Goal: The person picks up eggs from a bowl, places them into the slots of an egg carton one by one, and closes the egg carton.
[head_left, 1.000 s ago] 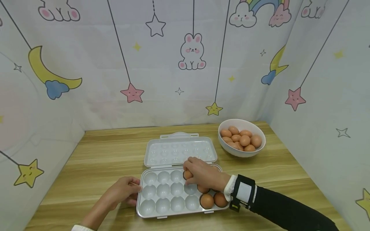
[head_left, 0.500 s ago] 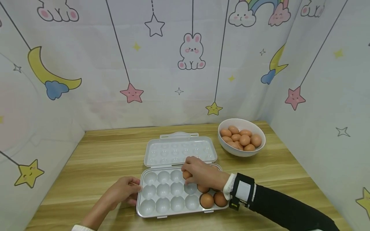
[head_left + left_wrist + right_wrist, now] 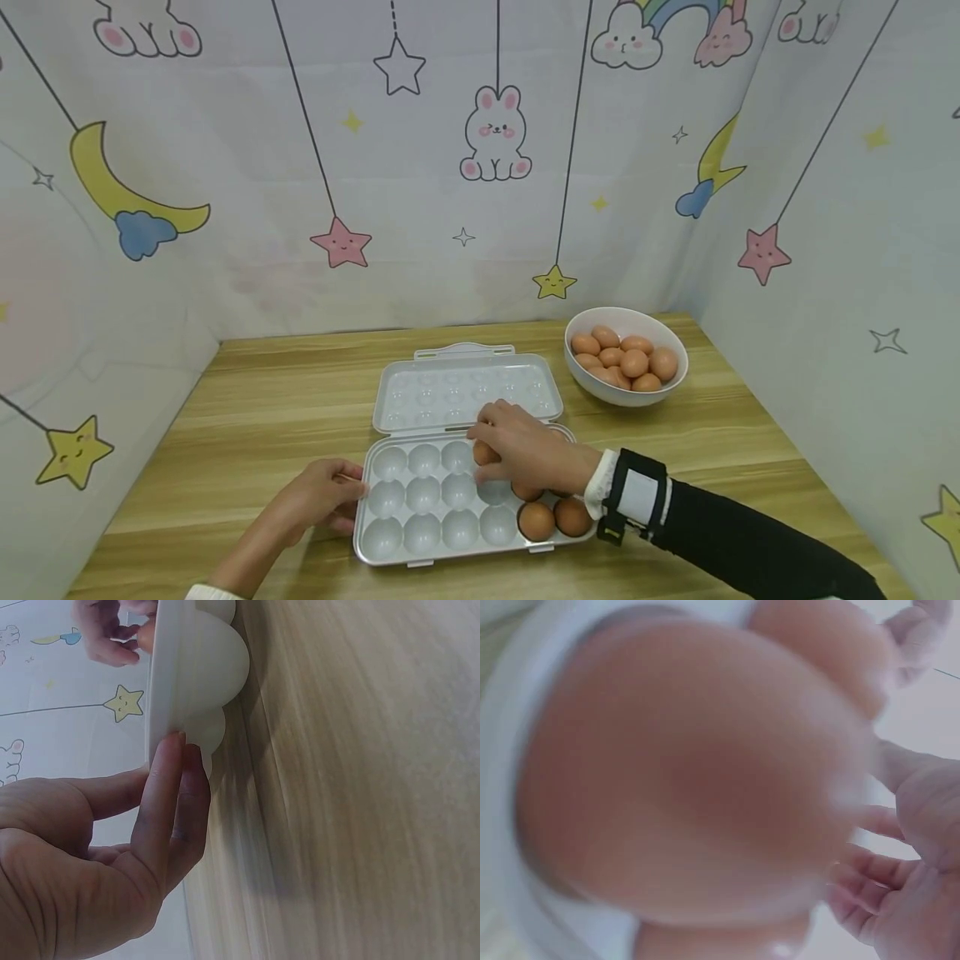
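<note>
A white plastic egg tray [image 3: 441, 552] lies with its lid [image 3: 468, 392] folded back. My left hand [image 3: 322, 496] holds the tray's left end, fingers at the rim and underside in the left wrist view. Over the back row, my right hand [image 3: 525, 450] has its curled fingers and thumb around a brown egg [image 3: 486, 452] at the well fourth from the left. Other brown eggs [image 3: 537, 521] fill wells at the right end, partly hidden beneath that hand. A blurred egg [image 3: 690, 772] fills much of the right wrist view, with the fingers [image 3: 877, 866] beyond it.
A white bowl [image 3: 626, 398] heaped with several brown eggs stands at the back right of the wooden table [image 3: 277, 400]. Cartoon-printed cloth [image 3: 420, 292] hangs behind and at the sides. Several wells [image 3: 423, 496] at the tray's left are bare.
The right hand's fingertips have shifted slightly left and spread a little wider around the egg. That egg stays at nearly the same spot. My left hand and the tray hold still.
</note>
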